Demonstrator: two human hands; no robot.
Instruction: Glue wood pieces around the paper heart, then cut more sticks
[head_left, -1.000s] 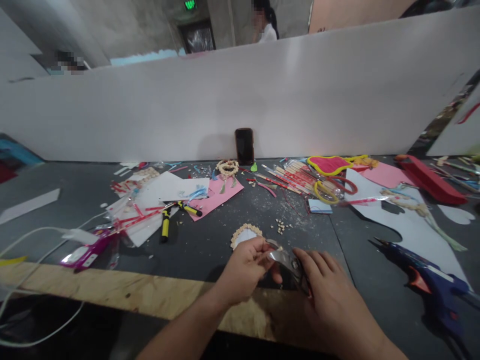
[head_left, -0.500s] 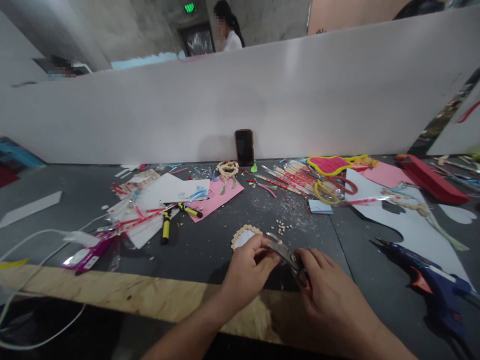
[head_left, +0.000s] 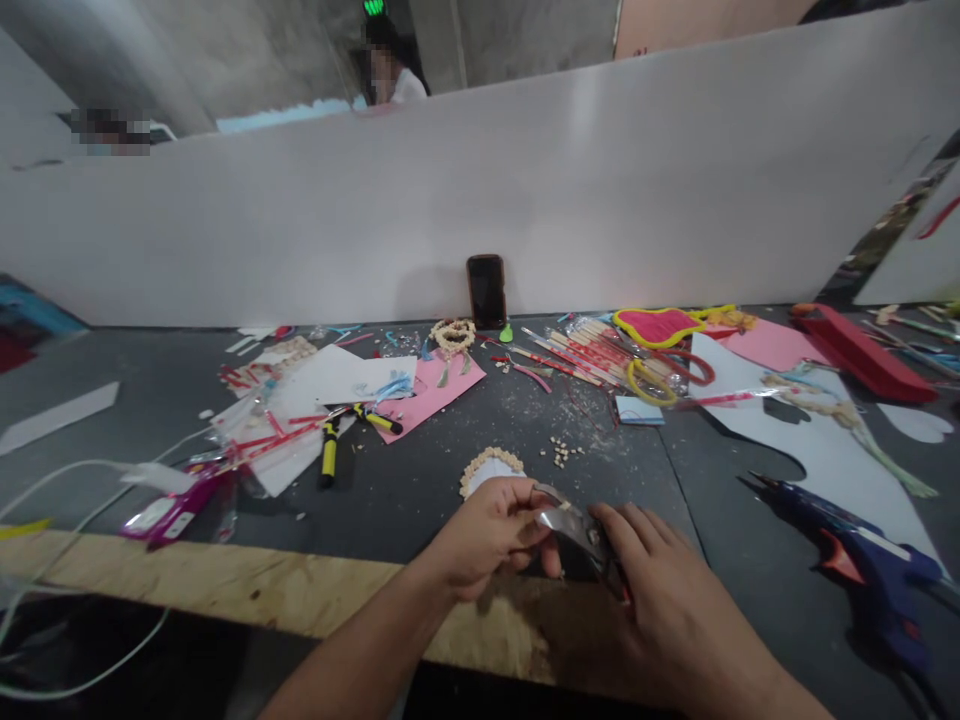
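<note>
Right hand grips silver metal cutter, blades angled toward left hand; left fingers pinched closed there, contents unclear. White round disc with beige beaded rim lies just beyond left hand on dark grey table.

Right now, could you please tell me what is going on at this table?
The person's right hand holds open metal cutters close to the left hand; whether that hand holds anything is unclear. Beyond it lies a white disc edged with small beige pieces, with loose pieces nearby. A blue glue gun lies to the right.
</note>
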